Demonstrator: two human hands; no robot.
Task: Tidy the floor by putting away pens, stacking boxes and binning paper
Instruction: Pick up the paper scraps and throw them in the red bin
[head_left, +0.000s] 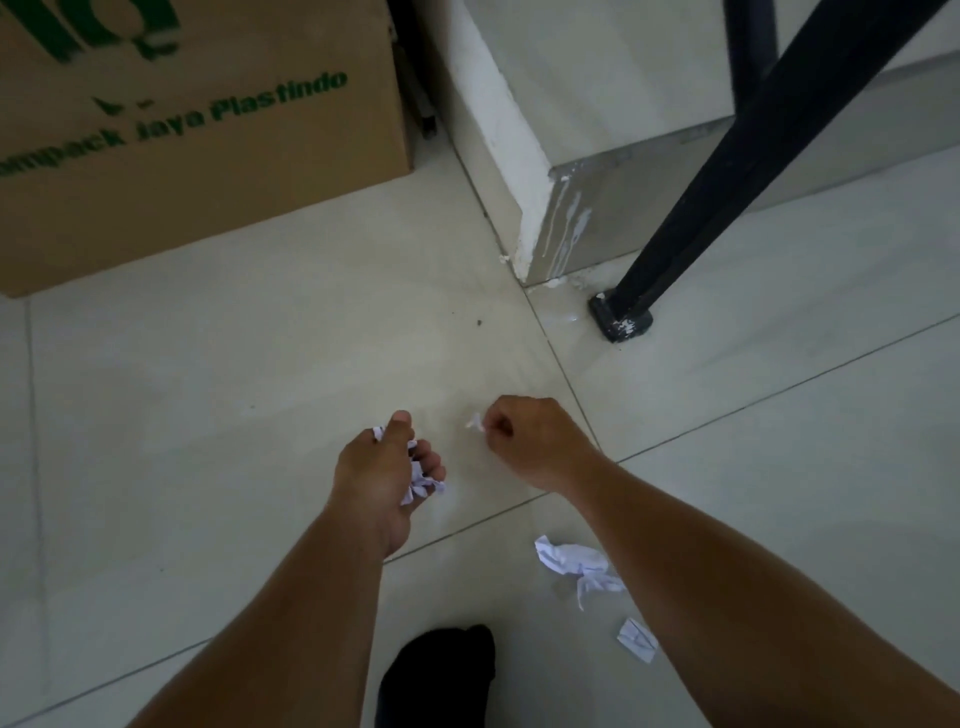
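Note:
My left hand (382, 475) grips several crumpled white paper scraps (423, 480) low over the pale tiled floor. Just to its right, my right hand (530, 441) pinches a small white paper bit (475, 422) between thumb and fingers. On the floor under my right forearm lies a crumpled paper ball (569, 558), with a torn strip (597, 584) beside it. A small folded scrap (638, 640) lies nearer to me. No pens or bin are in view.
A large brown cardboard box (197, 140) with green lettering stands at the far left. A white wall corner (524, 171) juts out behind the hands. A black metal leg (727, 171) slants down to its foot (621, 317). My black-socked foot (441, 675) is at the bottom.

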